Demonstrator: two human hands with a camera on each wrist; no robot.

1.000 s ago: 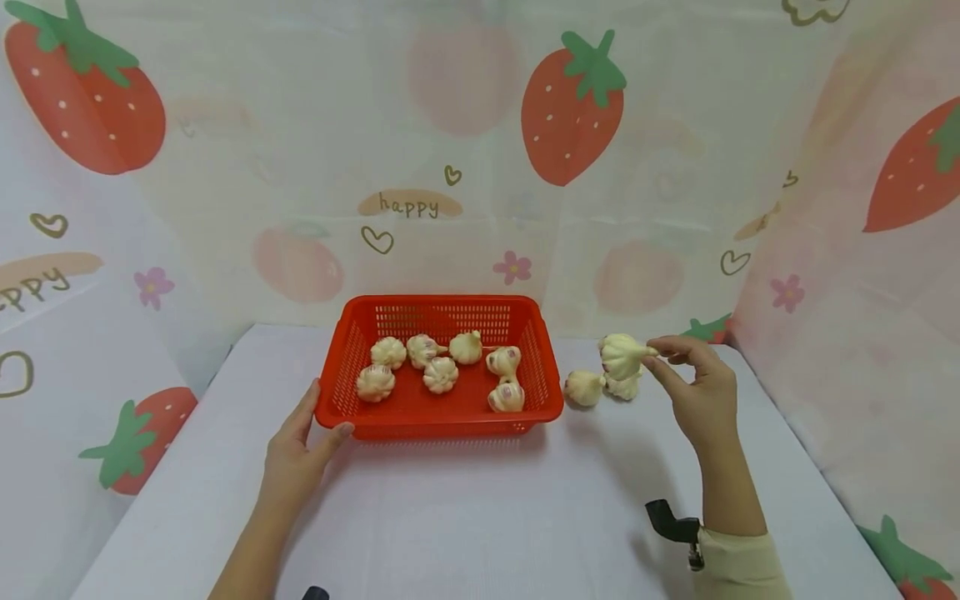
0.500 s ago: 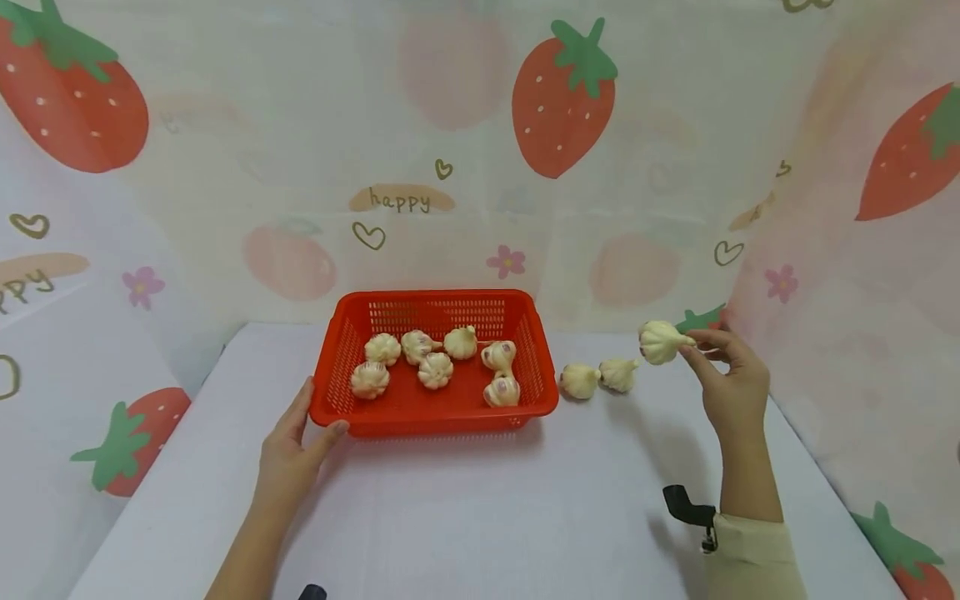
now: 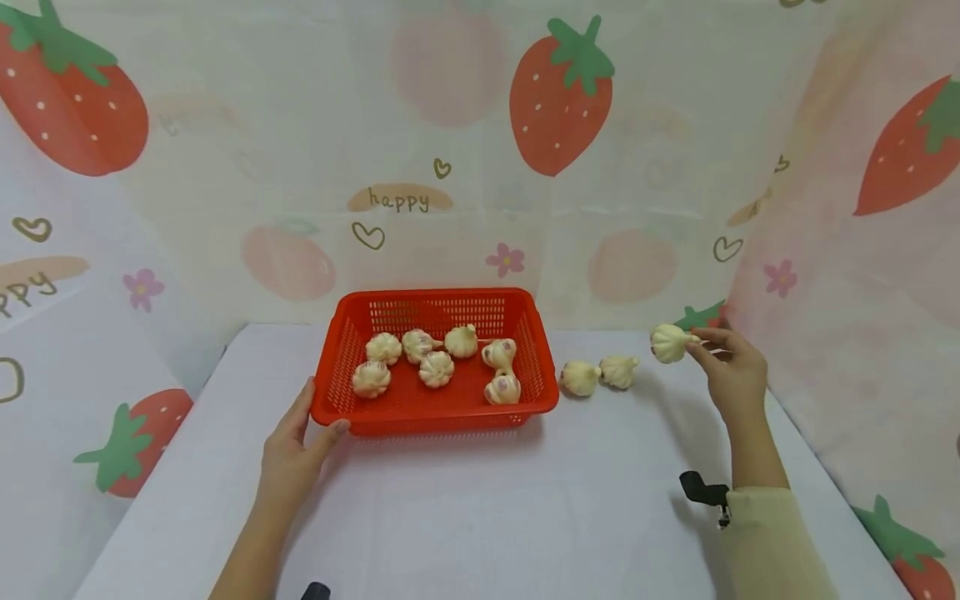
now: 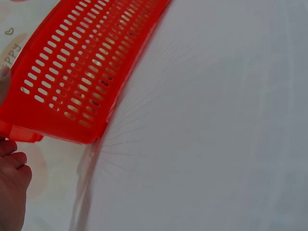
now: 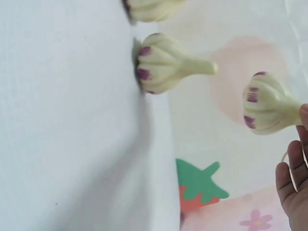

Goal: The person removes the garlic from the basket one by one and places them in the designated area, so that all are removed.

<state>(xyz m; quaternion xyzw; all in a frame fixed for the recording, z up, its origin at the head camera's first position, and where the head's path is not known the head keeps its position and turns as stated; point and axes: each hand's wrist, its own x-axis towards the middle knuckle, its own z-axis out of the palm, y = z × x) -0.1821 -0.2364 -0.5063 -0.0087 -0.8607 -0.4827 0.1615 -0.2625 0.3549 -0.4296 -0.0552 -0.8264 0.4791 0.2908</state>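
In the head view, my left hand (image 3: 288, 467) grips the near left corner of a red plastic basket (image 3: 450, 423), thumb at the front rim and fingers along the side. The left wrist view catches only part of this hand beside the slotted wall. Several garlic bulbs (image 3: 437, 369) lie spread inside the basket. On the far right, my right hand (image 3: 737, 377) pinches a garlic bulb (image 3: 668, 343) by its stem, raised above the table. Purple marks dot that bulb's base in the right wrist view. Two more bulbs, one nearer the basket (image 3: 580, 378) and one beside it (image 3: 618, 372), rest on the table.
A white cloth covers the table (image 3: 480, 517). Behind and at the sides hangs a pale curtain (image 3: 450, 150) printed with strawberries, close to the table's back edge. A black wrist mount (image 3: 703, 490) sticks out from the right sleeve.
My right hand has carried the pinched bulb rightward, away from the two bulbs on the table. The left hand still holds the basket corner; the head view has shifted slightly.
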